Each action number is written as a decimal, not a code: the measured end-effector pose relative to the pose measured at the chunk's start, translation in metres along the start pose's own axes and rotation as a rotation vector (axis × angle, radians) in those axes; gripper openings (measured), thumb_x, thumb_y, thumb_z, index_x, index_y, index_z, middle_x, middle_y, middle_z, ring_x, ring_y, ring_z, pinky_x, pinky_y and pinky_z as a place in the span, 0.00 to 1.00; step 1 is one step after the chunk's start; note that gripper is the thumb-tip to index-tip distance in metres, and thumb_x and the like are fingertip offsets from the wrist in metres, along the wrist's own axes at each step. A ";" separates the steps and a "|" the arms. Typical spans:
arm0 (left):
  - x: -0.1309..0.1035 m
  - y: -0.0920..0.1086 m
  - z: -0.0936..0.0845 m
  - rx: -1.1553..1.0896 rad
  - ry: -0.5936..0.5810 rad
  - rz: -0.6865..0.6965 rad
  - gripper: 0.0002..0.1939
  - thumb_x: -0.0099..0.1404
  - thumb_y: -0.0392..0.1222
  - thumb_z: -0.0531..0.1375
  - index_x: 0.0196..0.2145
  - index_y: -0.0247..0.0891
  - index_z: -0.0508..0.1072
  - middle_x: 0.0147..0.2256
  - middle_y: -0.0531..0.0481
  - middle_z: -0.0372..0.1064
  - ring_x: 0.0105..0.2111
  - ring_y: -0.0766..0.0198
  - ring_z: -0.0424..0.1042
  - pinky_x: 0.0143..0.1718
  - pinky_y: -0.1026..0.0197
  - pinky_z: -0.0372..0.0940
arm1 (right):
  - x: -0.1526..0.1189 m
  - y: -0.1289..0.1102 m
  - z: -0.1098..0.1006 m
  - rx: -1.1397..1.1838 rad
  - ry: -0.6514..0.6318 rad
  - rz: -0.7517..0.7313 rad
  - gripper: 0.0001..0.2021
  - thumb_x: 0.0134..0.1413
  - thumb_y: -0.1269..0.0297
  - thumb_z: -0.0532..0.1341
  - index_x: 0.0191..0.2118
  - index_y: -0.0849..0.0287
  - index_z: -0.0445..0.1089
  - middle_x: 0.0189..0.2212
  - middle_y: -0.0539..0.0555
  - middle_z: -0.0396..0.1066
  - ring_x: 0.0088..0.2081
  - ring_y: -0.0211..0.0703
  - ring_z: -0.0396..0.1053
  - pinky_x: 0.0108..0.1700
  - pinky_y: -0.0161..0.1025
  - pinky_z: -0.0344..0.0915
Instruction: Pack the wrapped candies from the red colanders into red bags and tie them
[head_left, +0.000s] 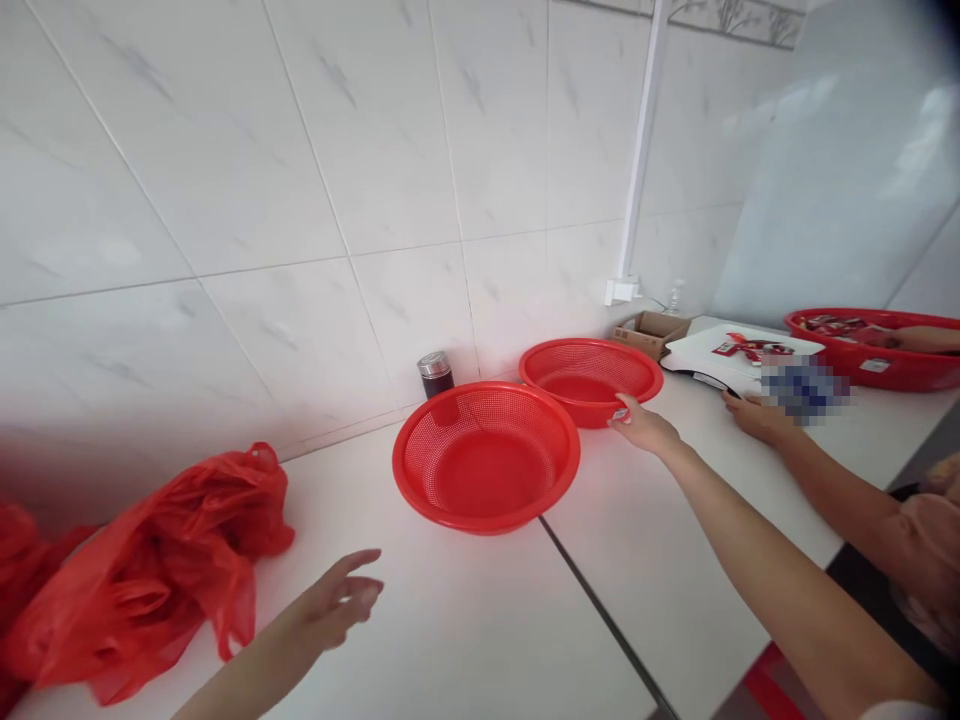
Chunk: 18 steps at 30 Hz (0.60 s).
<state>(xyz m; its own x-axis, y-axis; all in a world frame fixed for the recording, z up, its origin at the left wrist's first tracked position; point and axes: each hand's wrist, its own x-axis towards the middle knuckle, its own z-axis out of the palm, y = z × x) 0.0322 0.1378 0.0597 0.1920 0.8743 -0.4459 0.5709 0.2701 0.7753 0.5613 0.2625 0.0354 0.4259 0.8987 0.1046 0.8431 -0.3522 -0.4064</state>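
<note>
A round red plastic colander [487,475] with perforated sides stands on the white table, nothing in it. My left hand [337,605] hovers in front of it to the left, fingers apart, holding nothing. Behind and to the right is a second red colander [589,375], also with nothing visible inside. My right hand [646,428] grips this one at its front right rim, thumb on top, the other fingers partly hidden below.
Crumpled red plastic bags [172,570] lie at the left. A dark jar with a metal lid [435,374] is by the tiled wall. At right are a cardboard box [651,335], a white scale [705,352] with red packets, a full red basin [870,370] and another person's hand [757,415].
</note>
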 end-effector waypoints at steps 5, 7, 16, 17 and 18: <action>0.030 0.052 0.028 -0.316 0.035 -0.033 0.43 0.58 0.65 0.59 0.65 0.52 0.49 0.62 0.42 0.58 0.53 0.50 0.69 0.50 0.50 0.68 | -0.011 0.023 -0.002 -0.047 0.034 0.068 0.23 0.60 0.47 0.50 0.53 0.56 0.65 0.37 0.60 0.75 0.38 0.55 0.72 0.34 0.42 0.60; 0.044 0.060 0.034 -0.394 0.048 -0.019 0.42 0.59 0.63 0.60 0.65 0.51 0.50 0.63 0.40 0.57 0.52 0.48 0.70 0.49 0.49 0.69 | -0.031 0.045 -0.007 -0.067 0.083 0.103 0.22 0.59 0.46 0.50 0.51 0.55 0.65 0.37 0.60 0.75 0.37 0.55 0.72 0.33 0.42 0.59; 0.080 0.086 0.069 -0.423 0.005 0.103 0.35 0.61 0.62 0.59 0.61 0.50 0.55 0.62 0.43 0.58 0.50 0.52 0.71 0.48 0.52 0.70 | -0.141 0.120 -0.005 0.146 0.277 0.221 0.20 0.51 0.45 0.57 0.46 0.52 0.66 0.37 0.58 0.75 0.34 0.52 0.71 0.33 0.43 0.61; 0.084 0.091 0.075 -0.406 -0.013 0.131 0.36 0.61 0.62 0.58 0.62 0.49 0.54 0.62 0.42 0.57 0.51 0.52 0.71 0.48 0.52 0.70 | -0.148 0.120 -0.003 0.188 0.287 0.234 0.21 0.51 0.46 0.58 0.46 0.52 0.66 0.35 0.58 0.75 0.34 0.52 0.72 0.34 0.43 0.62; 0.088 0.095 0.081 -0.383 -0.037 0.162 0.36 0.61 0.62 0.58 0.63 0.49 0.53 0.63 0.41 0.56 0.51 0.52 0.71 0.48 0.52 0.69 | -0.153 0.118 -0.001 0.230 0.291 0.247 0.21 0.50 0.45 0.58 0.45 0.53 0.66 0.34 0.57 0.75 0.34 0.52 0.72 0.35 0.44 0.63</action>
<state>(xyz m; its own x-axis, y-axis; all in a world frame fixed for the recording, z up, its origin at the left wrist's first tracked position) 0.1677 0.2078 0.0582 0.2871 0.9048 -0.3146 0.1940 0.2667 0.9441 0.5961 0.0834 -0.0278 0.7078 0.6722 0.2172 0.6237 -0.4502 -0.6389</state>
